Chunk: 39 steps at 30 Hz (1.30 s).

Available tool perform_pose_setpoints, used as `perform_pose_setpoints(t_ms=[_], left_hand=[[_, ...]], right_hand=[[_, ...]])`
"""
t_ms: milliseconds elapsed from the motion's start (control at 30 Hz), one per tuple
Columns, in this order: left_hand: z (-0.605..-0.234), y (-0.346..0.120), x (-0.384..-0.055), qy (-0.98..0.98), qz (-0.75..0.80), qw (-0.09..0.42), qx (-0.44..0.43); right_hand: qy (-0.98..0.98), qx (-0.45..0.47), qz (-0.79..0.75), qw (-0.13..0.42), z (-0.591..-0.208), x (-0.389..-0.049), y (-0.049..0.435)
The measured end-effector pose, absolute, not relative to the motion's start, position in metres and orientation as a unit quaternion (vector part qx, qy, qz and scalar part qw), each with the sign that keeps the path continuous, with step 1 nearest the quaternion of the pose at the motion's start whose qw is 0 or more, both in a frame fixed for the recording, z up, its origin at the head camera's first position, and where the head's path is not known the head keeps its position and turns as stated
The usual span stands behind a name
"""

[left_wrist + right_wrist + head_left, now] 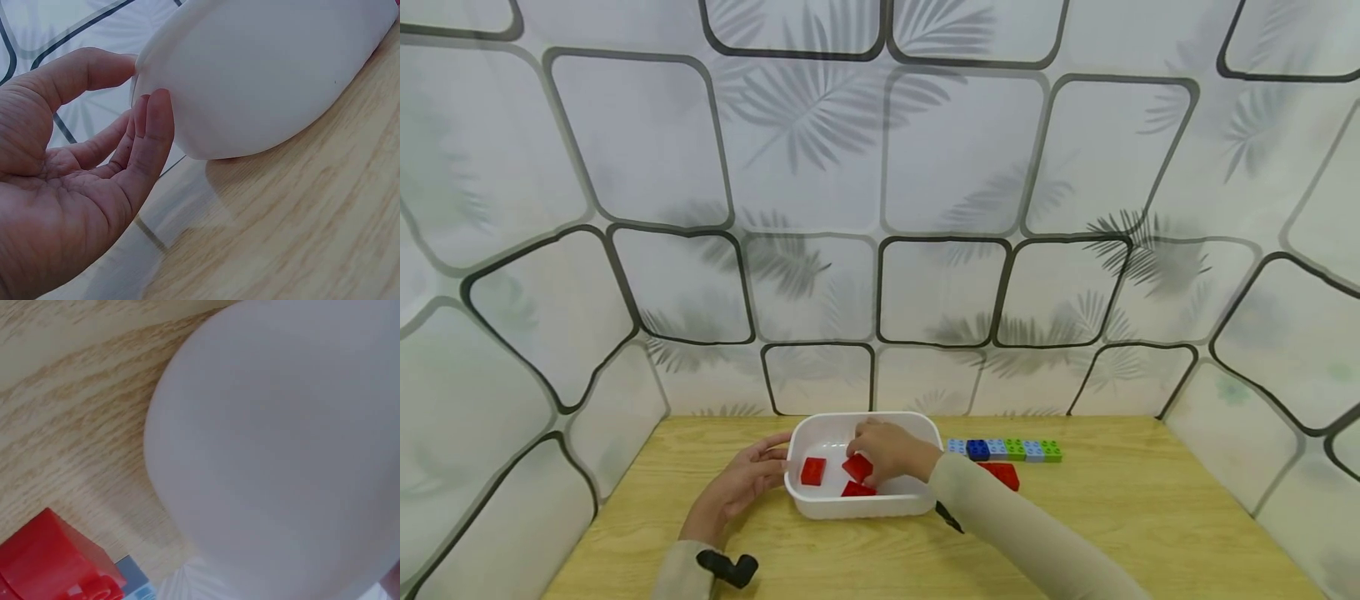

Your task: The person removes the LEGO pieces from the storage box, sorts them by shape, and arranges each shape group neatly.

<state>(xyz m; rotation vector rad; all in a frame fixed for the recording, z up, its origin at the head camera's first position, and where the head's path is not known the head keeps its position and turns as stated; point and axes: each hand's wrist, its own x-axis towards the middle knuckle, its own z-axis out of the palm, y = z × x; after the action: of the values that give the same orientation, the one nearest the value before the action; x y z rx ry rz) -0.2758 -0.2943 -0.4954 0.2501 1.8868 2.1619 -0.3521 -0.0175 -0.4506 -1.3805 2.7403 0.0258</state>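
Note:
A white plastic tub [867,507] stands on the table with several red toy bricks inside. My right hand [887,452] reaches in over the right end, and its curled fingers pinch a red brick [857,467]. To the left of that one lies another red brick [812,471], and a third red brick [858,489] is by the near wall. My left hand [747,482] is at the tub's left end, its relaxed fingertips touching the wall and rim. In the right wrist view the tub's outer wall [269,450] hides nearly all of the right hand.
Right of the tub a row of light blue, dark blue and green bricks [1015,450] lies on the wooden table [1097,508]. Red bricks [1002,475] sit just in front of that row, partly behind the right sleeve [1022,525]. A patterned curtain [820,292] closes off the back and sides.

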Motion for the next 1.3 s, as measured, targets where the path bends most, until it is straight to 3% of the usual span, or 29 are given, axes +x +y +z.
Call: perform_pose_setpoints(t_ms=[833,1300], left_hand=[[-0.494,-0.294,-0.275,0.649,0.744,0.132,0.088],[-0.495,-0.294,-0.277,0.655,0.740,0.133,0.083]], right_hand=[[0.896,-0.444,0.019,0.010,-0.455,-0.355,-0.007],[0.887,-0.459,-0.006,-0.046,-0.446,-0.357,0.008]])
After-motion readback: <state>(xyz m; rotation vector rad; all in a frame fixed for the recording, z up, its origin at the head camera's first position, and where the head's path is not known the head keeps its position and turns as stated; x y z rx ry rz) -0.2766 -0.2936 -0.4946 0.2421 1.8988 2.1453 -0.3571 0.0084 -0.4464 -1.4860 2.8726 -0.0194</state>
